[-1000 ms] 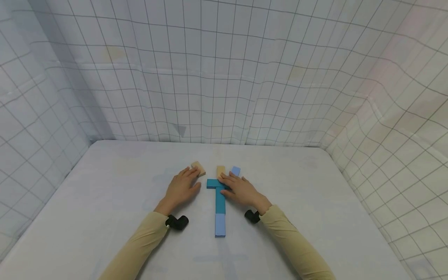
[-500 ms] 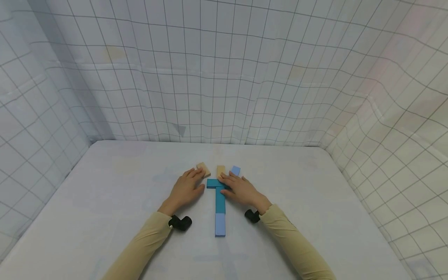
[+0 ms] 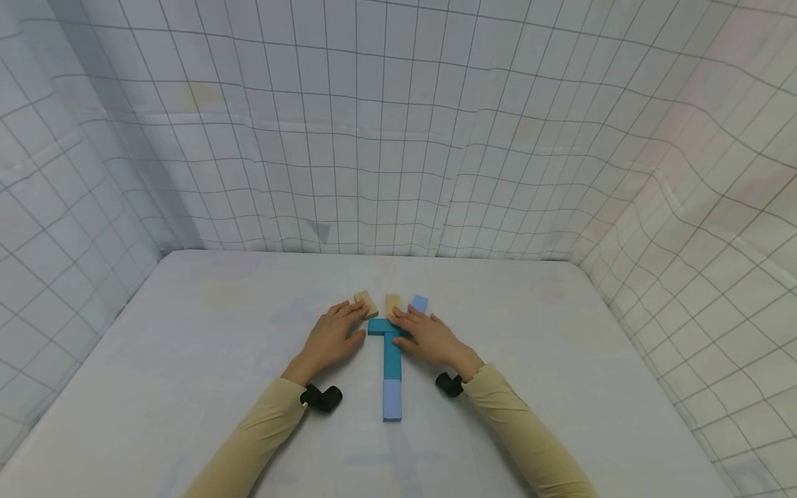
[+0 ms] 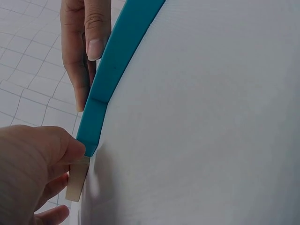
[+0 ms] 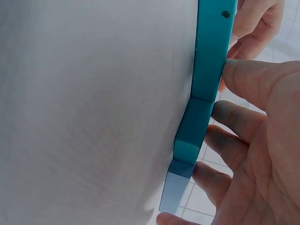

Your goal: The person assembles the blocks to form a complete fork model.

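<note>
Flat blocks form a figure on the white table. A teal crossbar block (image 3: pixel 376 327) lies across the top of a teal stem block (image 3: pixel 392 356), with a light blue block (image 3: pixel 391 401) at the stem's foot. Beyond the crossbar lie a middle beige block (image 3: pixel 393 302) and a slanted light blue block (image 3: pixel 420 303). My left hand (image 3: pixel 336 335) rests its extended fingers on a left beige block (image 3: pixel 366 301), slanted at the crossbar's left end. My right hand (image 3: pixel 431 339) lies flat over the crossbar's right part, which it hides, fingertips on the middle beige block.
Around the figure extends the white tabletop (image 3: pixel 529 332). White grid-patterned curtains (image 3: pixel 398 173) stand behind it and at both sides. A black wrist camera (image 3: pixel 322 398) sits on the left wrist, another (image 3: pixel 448 384) on the right.
My left hand has slid right, pushing the left beige block up to the crossbar's left end. The right hand and the other blocks have stayed in place.
</note>
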